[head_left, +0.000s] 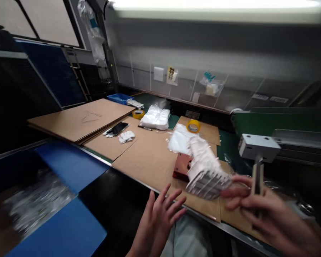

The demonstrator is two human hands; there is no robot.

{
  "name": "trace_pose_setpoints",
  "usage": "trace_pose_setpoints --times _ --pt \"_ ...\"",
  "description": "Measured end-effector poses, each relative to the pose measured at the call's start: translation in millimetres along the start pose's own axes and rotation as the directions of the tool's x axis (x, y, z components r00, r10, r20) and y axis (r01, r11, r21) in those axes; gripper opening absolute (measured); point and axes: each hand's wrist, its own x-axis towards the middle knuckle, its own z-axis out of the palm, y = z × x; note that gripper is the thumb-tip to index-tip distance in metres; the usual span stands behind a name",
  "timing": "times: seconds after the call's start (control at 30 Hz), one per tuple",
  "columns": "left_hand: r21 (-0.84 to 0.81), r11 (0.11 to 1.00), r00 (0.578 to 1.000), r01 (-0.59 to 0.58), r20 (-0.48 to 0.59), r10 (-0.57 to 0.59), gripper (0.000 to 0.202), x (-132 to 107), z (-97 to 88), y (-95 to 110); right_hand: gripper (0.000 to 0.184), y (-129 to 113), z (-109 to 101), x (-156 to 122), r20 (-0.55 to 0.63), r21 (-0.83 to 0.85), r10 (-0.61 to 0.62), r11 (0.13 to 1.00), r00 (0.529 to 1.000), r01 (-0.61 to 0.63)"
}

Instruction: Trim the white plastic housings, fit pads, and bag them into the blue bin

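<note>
My left hand (163, 208) hovers at the bench's front edge, fingers spread and holding nothing. At the right, my right hand (270, 210) is blurred by motion. Its fingers are closed around a narrow upright piece with pale edges and a dark middle (257, 178), whose kind I cannot make out. A white ribbed bundle (207, 171) lies just left of the right fingertips; whether they touch is unclear. Behind the bundle is a reddish-brown block with holes (181, 166). A grey metal block (259, 146) is above the held piece; I cannot tell whether they are joined.
Cardboard sheets (147, 160) cover the bench, with a stack (80, 116) at the left. A phone (119, 128), white gloves (126, 137), a pen (144, 127), yellow tape (193, 125), white bags (155, 117) and a blue tray (120, 98) lie around.
</note>
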Motion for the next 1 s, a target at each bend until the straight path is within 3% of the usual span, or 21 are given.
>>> trace_pose_setpoints --times 0.03,0.1,0.17,0.2,0.3,0.4,0.67,1.0 --pt "-0.104 0.993 0.998 0.056 0.023 -0.053 0.074 -2.1 1.5 0.0 0.035 24.9 15.8 -10.3 0.135 0.027 0.172 0.984 0.976 -0.177" --pt "-0.218 0.965 0.989 0.144 0.05 -0.136 0.077 -11.8 -4.5 -2.3 0.03 70.8 36.2 -26.1 0.365 -0.005 0.406 0.901 0.838 -0.434" --pt "-0.268 0.943 0.98 0.198 0.048 -0.192 0.082 -26.8 -19.5 -8.1 0.027 107.3 43.6 -35.2 0.453 -0.042 0.478 0.855 0.753 -0.517" --pt "-0.284 0.935 0.977 0.214 0.043 -0.211 0.085 -34.9 -28.3 -12.2 0.027 120.9 43.9 -38.0 0.454 -0.049 0.49 0.847 0.744 -0.529" --pt "-0.355 0.894 0.961 0.275 0.063 -0.27 0.096 -56.0 -51.1 -26.4 0.022 143.5 40.0 -44.0 0.314 -0.019 0.474 0.87 0.823 -0.493" --pt "-0.439 0.836 0.943 0.331 0.115 -0.313 0.096 -67.7 -62.4 -39.8 0.022 148.4 39.8 -52.3 0.18 0.002 0.434 0.897 0.883 -0.441" --pt "-0.446 0.724 0.85 0.527 0.285 -0.443 0.109 -79.4 -66.1 -64.7 0.02 154.6 54.2 -77.1 0.05 -0.003 0.377 0.926 0.925 -0.377" --pt "-0.533 0.63 0.825 0.564 0.33 -0.459 0.097 -79.0 -72.5 -76.4 0.019 165.8 56.6 -88.9 -0.043 -0.084 0.359 0.928 0.932 -0.362"
